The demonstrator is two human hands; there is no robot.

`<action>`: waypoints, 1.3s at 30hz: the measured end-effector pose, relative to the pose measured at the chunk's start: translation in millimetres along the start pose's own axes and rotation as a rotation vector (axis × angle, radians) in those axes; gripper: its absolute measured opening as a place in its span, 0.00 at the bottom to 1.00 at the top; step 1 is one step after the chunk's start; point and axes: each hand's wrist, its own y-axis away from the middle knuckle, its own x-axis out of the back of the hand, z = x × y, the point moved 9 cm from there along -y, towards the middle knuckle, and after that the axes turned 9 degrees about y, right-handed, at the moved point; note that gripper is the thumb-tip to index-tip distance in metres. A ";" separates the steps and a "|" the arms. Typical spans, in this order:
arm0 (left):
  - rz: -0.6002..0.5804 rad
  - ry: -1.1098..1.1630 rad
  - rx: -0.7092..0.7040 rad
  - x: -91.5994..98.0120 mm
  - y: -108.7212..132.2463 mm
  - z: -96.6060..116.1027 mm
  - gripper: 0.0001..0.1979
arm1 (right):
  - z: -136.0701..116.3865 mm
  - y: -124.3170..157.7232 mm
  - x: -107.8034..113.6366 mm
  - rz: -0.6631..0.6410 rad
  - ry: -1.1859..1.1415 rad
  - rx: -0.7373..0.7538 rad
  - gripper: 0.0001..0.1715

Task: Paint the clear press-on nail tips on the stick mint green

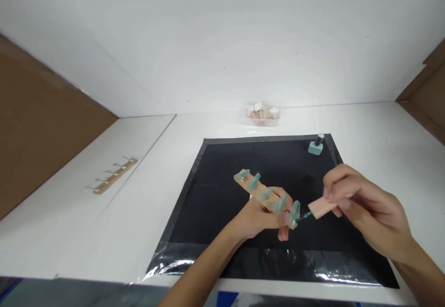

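My left hand [258, 218] grips a wooden strip [257, 193] that is tilted over the black mat. Several teal false nails stand in a row along the strip. The nail at its near right end [295, 209] stands closest to my right hand. In my right hand [373, 212] is a nail polish brush [321, 207] with a pink handle, pinched between thumb and fingers. Its dark bristle end, tinged green, points left and reaches the lower part of that end nail; whether it touches cannot be told.
A teal bottle with a dark cap [315, 146] stands at the mat's far right. Behind the black mat [222, 158] sits a clear plastic box [259, 121] holding small white and pinkish pieces. Another wooden strip [116, 176] with clear nails lies on the white table at left.
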 end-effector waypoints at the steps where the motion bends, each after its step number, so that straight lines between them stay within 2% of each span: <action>1: -0.009 0.031 -0.001 -0.2 -0.9 -1.6 0.18 | -1.8 -0.2 -2.2 -0.017 0.014 0.018 0.17; 3: -0.018 0.071 -0.004 -0.5 -2.0 -3.8 0.18 | -1.9 -0.7 -2.5 -0.007 0.075 0.030 0.17; 5: -0.020 0.095 -0.011 -0.9 -2.2 -4.4 0.18 | 2.3 -0.5 3.5 0.063 0.126 0.002 0.15; 9: -0.011 0.153 -0.003 -0.1 -1.8 -6.3 0.17 | 13.6 2.0 12.6 0.162 -0.008 -0.097 0.11; 13: -0.009 0.220 0.012 1.1 -2.6 -8.4 0.16 | 11.6 0.9 0.9 0.048 -0.149 -0.108 0.09; 17: 0.001 0.215 0.018 2.0 -2.7 -8.0 0.16 | 3.2 -1.3 -7.0 -0.031 -0.089 -0.039 0.13; 22: 0.032 0.166 0.002 1.9 -2.3 -4.0 0.17 | 0.2 -2.6 3.8 0.065 0.120 -0.004 0.14; 24: 0.043 0.148 -0.017 1.0 -2.7 -1.5 0.17 | -2.8 -2.9 4.1 0.061 0.096 0.019 0.15; 27: 0.049 0.109 -0.052 0.3 -3.4 2.1 0.18 | -6.8 -3.9 -3.2 -0.014 0.087 0.051 0.14; 32: 0.075 0.011 -0.110 5.2 -1.9 6.8 0.18 | -5.6 -5.0 1.6 0.043 0.145 0.045 0.15; 35: 0.101 -0.041 -0.086 7.4 -0.2 6.3 0.18 | -5.8 -4.5 -3.4 -0.015 0.096 0.063 0.14; 39: 0.169 -0.127 -0.033 10.7 1.4 5.2 0.18 | 0.1 -3.9 3.1 0.053 0.149 0.004 0.15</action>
